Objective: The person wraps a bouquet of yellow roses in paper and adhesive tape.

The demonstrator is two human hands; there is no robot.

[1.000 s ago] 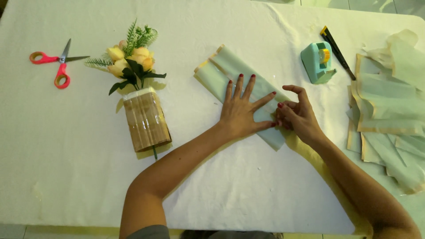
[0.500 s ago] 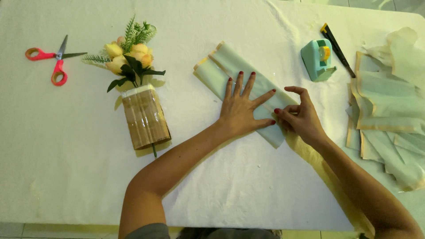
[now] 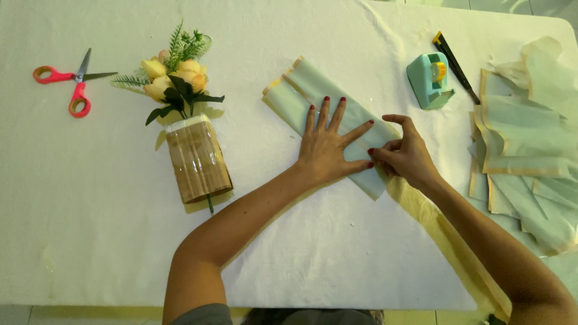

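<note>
My left hand (image 3: 328, 147) flat, fingers spread, pressing one folded pale-green sheet (image 3: 325, 120), frame centre. My right hand (image 3: 404, 155) pinching its edge. Mid-left: one bouquet (image 3: 186, 129). Right: sheet stack (image 3: 530, 150). Farther: one tape dispenser (image 3: 428, 81), one scissors (image 3: 69, 87) upper left.

We had the folded paper (image 3: 313, 96) lying slantwise at the middle of the table (image 3: 90, 229). Our left hand (image 3: 328, 147) lay flat on it, and our right hand (image 3: 406, 156) touched its near end, just beside the left. To the left lay the wrapped bouquet (image 3: 189, 144), and farther left, well apart, the scissors (image 3: 69, 87). To the right of the folded paper sat the tape dispenser (image 3: 428, 81), with the knife (image 3: 454, 60) just beyond it. The stack of sheets (image 3: 530, 150) lay at the right edge.
</note>
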